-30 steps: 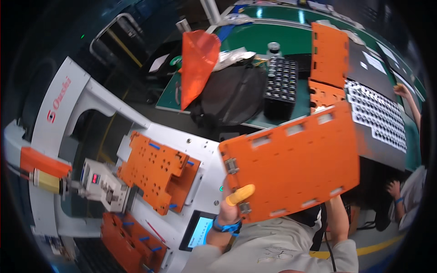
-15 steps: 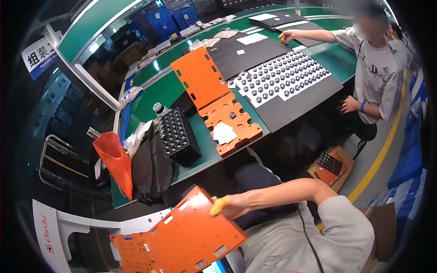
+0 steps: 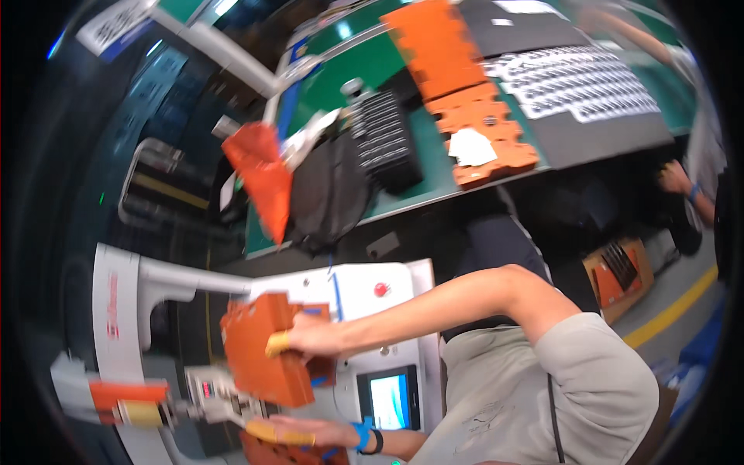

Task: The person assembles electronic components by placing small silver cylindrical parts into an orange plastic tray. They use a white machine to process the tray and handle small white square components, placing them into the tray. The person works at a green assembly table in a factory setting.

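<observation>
My right hand [image 3: 308, 338], with yellow finger covers, is closed on the edge of a thick orange plastic panel [image 3: 267, 349] tilted over the white machine [image 3: 349, 283]. Below it my left hand [image 3: 310, 431], wearing a blue band and a dark band at the wrist, lies flat with its fingers stretched out. Directly under that hand is another orange panel part [image 3: 329, 456]; whether it is joined to the upper one is hidden. Left of my fingertips stands a metal fixture [image 3: 221, 403] with a small red display. Motion blurs both hands slightly.
A lit screen [image 3: 389, 401] and a red button [image 3: 381, 289] sit on the machine. The green table [image 3: 322, 97] carries an opened orange case [image 3: 477, 116], a black rack [image 3: 385, 139], a black bag [image 3: 329, 194] and rows of small dark parts [image 3: 577, 81]. A co-worker's hand [image 3: 674, 178] shows at right.
The view has swung left and down, bringing the machine in. The orange panel in my right hand has moved over it and tilted more steeply. My left hand has come into view.
</observation>
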A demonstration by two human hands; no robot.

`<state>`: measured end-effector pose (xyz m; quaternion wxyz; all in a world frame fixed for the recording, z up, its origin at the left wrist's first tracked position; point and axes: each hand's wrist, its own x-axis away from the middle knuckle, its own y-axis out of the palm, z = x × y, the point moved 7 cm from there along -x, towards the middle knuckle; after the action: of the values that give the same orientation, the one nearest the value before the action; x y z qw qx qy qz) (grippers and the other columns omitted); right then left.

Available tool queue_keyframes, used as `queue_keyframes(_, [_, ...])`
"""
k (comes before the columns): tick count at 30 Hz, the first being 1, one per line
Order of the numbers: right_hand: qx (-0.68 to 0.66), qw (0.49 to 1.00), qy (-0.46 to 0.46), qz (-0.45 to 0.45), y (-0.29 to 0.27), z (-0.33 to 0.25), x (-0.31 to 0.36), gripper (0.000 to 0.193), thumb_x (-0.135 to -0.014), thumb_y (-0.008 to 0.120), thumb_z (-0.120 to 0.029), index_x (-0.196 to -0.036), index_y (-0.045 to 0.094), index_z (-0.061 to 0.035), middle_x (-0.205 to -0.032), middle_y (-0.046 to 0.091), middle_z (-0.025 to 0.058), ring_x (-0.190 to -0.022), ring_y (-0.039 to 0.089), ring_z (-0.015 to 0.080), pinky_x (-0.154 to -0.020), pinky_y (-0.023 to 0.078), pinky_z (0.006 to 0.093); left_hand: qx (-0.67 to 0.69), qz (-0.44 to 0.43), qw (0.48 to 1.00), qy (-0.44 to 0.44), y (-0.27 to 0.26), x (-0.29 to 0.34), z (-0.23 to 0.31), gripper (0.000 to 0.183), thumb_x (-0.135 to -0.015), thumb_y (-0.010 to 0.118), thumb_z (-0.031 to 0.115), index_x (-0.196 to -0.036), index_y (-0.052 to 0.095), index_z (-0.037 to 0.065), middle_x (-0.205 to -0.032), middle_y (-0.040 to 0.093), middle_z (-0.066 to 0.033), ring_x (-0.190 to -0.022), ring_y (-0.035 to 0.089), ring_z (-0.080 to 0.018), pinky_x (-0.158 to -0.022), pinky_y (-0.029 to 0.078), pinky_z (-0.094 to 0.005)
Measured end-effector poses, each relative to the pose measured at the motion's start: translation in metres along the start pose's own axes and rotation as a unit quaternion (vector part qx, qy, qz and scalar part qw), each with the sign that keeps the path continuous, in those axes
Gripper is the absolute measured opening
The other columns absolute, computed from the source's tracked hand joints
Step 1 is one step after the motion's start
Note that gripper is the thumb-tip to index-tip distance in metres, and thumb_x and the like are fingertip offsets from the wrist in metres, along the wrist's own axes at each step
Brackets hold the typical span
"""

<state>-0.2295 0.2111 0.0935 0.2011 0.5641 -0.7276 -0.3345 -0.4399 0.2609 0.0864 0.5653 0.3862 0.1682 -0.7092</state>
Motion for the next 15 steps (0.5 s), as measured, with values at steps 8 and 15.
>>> queue_keyframes(8, [-0.028,0.999,0.032,0.029,-0.003,0.023,-0.011,0.038,-0.093,0.061,-0.025,-0.122,0.057,-0.0023,-0.107,0.063,0.0068,-0.090,0.064,0.0139,-0.081,0.054,0.0317,-0.265,-0.140,0.952,-0.065,0.041,0.005,-0.002,0.111,-0.083,0.065,0.067,-0.156,0.015,0.001,-0.163,0.016,-0.0203,-0.151,0.014,-0.0354,-0.122,0.012,-0.0507])
queue_keyframes(15, [-0.057,0.991,0.100,0.072,-0.015,0.049,-0.027,0.022,-0.089,0.065,-0.028,-0.087,0.062,-0.0070,-0.071,0.057,0.0033,-0.060,0.057,0.0136,-0.050,0.045,0.0324,-0.258,-0.115,0.953,-0.105,0.042,-0.001,-0.023,0.093,-0.090,0.068,0.050,-0.154,0.024,-0.001,-0.162,0.023,-0.0186,-0.150,0.021,-0.0322,-0.122,0.016,-0.0452])
